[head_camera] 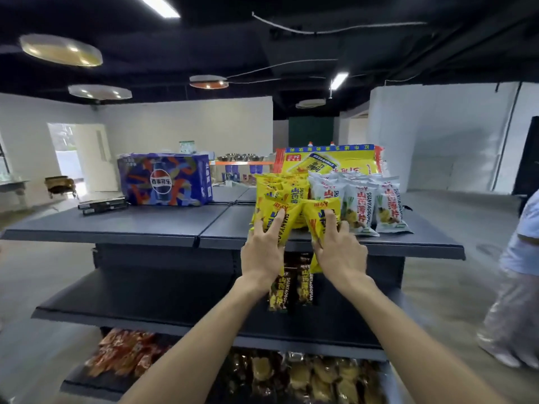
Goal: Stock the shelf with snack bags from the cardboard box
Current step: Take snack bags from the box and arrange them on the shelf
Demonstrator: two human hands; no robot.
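Both my hands reach to the front edge of the dark top shelf (116, 223). My left hand (264, 252) grips a yellow snack bag (272, 211) there. My right hand (339, 252) grips a second yellow snack bag (320, 212) beside it. Behind them stands a row of several yellow snack bags (280, 186). To their right stands a group of white snack bags (358, 199). The cardboard box is out of view.
A blue cola case (164, 179) and flat dark packs (102, 204) sit on the top shelf's left. A yellow carton (329, 160) stands behind the bags. Dark snack bags (291, 287) sit on the middle shelf, mixed snacks (262, 371) on the bottom. A person (519, 272) stands at right.
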